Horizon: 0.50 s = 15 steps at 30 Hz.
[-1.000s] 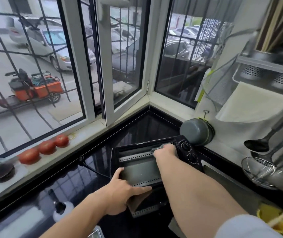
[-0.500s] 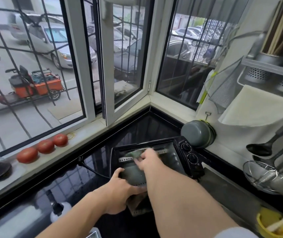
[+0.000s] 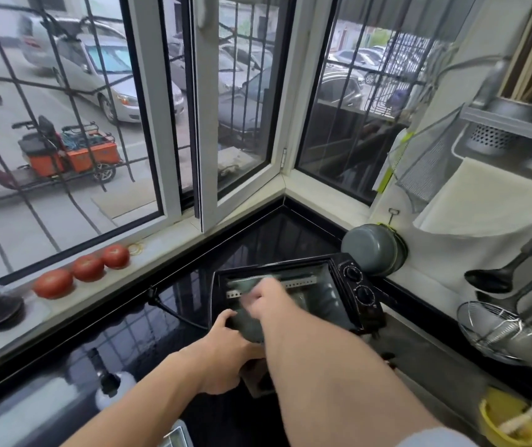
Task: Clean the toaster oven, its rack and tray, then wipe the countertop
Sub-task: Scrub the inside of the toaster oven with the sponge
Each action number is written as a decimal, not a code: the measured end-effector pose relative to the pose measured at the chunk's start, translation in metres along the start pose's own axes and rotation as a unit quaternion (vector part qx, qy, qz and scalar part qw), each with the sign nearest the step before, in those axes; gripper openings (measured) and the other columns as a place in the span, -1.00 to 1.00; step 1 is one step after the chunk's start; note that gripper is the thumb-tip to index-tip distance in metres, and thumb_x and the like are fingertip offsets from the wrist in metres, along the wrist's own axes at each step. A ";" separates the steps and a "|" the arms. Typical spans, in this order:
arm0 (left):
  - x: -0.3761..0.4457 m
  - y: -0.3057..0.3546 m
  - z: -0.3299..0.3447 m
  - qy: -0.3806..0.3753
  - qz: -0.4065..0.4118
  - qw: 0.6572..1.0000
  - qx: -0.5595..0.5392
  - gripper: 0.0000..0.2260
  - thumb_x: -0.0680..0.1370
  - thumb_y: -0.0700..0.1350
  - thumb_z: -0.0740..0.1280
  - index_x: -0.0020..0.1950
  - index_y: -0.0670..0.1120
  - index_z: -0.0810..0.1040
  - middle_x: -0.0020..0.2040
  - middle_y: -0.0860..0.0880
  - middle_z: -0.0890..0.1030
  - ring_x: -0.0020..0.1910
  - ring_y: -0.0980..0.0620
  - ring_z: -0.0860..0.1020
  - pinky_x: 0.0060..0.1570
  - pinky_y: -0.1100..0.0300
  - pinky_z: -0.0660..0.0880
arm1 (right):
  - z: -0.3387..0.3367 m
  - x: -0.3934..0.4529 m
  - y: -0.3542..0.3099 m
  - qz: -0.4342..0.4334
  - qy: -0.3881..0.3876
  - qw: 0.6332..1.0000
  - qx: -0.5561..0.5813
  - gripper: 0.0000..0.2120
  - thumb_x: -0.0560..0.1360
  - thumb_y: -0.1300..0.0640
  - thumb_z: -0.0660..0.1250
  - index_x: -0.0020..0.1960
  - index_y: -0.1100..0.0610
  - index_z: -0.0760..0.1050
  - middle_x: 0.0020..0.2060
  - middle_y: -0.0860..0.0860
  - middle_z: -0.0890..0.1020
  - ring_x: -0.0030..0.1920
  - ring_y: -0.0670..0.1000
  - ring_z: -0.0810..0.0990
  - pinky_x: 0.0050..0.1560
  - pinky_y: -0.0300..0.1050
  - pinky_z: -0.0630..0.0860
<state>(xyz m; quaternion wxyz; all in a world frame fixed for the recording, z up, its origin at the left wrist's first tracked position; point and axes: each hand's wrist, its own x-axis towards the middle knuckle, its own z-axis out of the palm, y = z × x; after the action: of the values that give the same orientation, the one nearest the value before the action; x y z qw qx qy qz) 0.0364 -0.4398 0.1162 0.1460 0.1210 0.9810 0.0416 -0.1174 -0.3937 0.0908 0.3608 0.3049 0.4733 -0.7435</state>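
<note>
Currently the black toaster oven (image 3: pixel 338 285) sits on the glossy black counter (image 3: pixel 161 333) in the window corner, door open toward the person. Left hand (image 3: pixel 222 356) grips the front edge of the grey metal tray (image 3: pixel 245 324) at the oven mouth, thumb on top. Right hand (image 3: pixel 267 300) reaches inside, fingers curled on a greenish cloth (image 3: pixel 248 285), motion-blurred. Three red tomatoes (image 3: pixel 87 267) line the windowsill (image 3: pixel 168 237).

Both forearms are bare from wrist to elbow. The left hand (image 3: pixel 222 359) and the right hand (image 3: pixel 269 296) wear no gloves, rings or watch. A pale, light grey-blue sleeve (image 3: pixel 435 438) edge shows on the right upper arm at the bottom of the view.
</note>
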 end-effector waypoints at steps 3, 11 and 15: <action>0.001 0.004 -0.001 -0.018 0.004 1.000 0.018 -0.70 0.58 -0.17 0.23 0.26 0.10 0.52 0.19 0.05 0.59 0.35 -0.08 0.39 0.55 -0.23 -0.20 | 0.006 -0.006 0.014 0.001 -0.011 0.999 -0.047 -0.78 0.54 0.48 0.06 -0.22 0.27 0.32 -0.27 0.17 0.37 -0.30 0.06 0.43 0.02 0.16 0.52; 0.001 0.000 0.002 0.017 -0.003 1.000 -0.023 -0.25 0.58 -0.21 0.19 0.62 0.39 0.03 -0.13 0.06 0.40 0.18 -0.09 0.51 0.52 -0.05 -0.21 | -0.038 0.004 -0.065 -0.123 0.123 0.976 0.132 -0.83 0.62 0.32 0.11 0.07 0.24 0.48 -0.08 0.14 0.48 -0.35 -0.07 0.34 -0.15 -0.54 0.42; 0.004 -0.007 0.007 0.006 0.004 1.000 -0.029 -0.39 0.55 -0.17 0.22 0.45 0.39 0.19 -0.12 0.15 0.45 0.15 -0.01 0.52 0.55 -0.18 -0.17 | -0.009 -0.001 -0.023 -0.086 0.104 0.989 -0.053 -0.68 0.54 0.44 -0.03 0.15 0.27 0.42 -0.11 0.16 0.47 -0.08 0.08 0.57 0.34 0.11 0.44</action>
<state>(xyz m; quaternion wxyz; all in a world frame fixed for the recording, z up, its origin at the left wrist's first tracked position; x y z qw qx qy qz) 0.0329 -0.4453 0.1080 0.1431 0.1208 0.9797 0.0715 -0.1344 -0.3784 0.0997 0.2601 0.3189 0.5716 -0.7099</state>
